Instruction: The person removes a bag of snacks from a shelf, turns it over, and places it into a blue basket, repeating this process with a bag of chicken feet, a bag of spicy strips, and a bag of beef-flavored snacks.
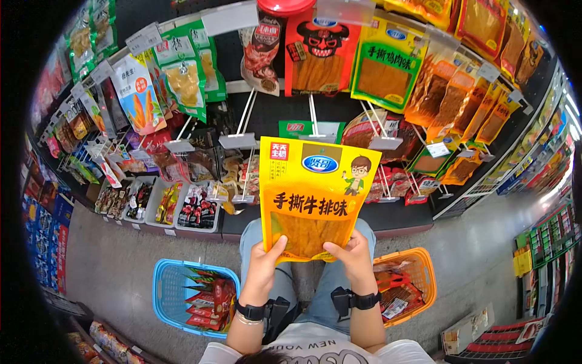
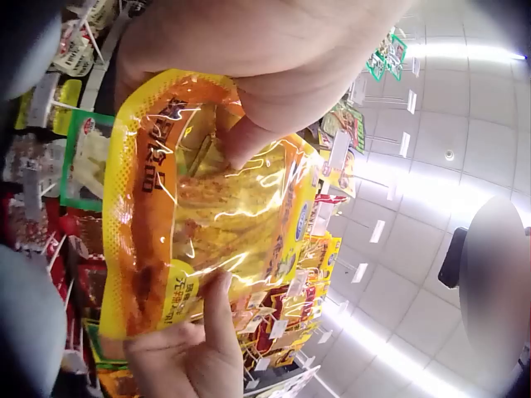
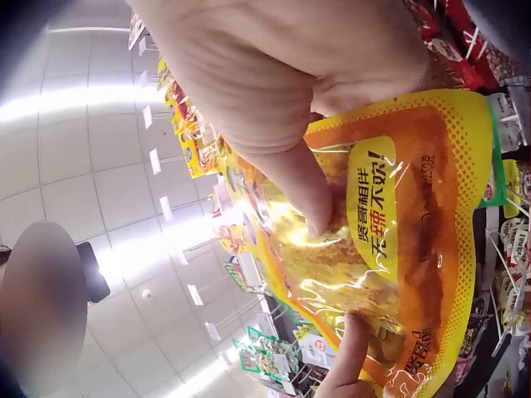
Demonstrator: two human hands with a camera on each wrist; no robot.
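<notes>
A yellow snack packet (image 1: 319,200) with a clear window over orange-brown strips is held upright in front of the person, between both hands. The left hand (image 1: 265,267) grips its lower left corner, thumb on the front face and fingers behind. At the lower right corner the right hand (image 1: 354,258) pinches it the same way. In the left wrist view the packet (image 2: 224,191) shows its shiny window, with the left thumb pressed near one end. From the right wrist view, the right thumb (image 3: 303,199) lies over the window of the packet (image 3: 415,240).
A blue basket (image 1: 159,297) with red packets stands on the floor at left, an orange basket (image 1: 431,276) with packets at right. Ahead, hanging snack packets (image 1: 385,64) fill a rack with protruding hooks (image 1: 245,112). White bins (image 1: 148,209) line the rack's lower left.
</notes>
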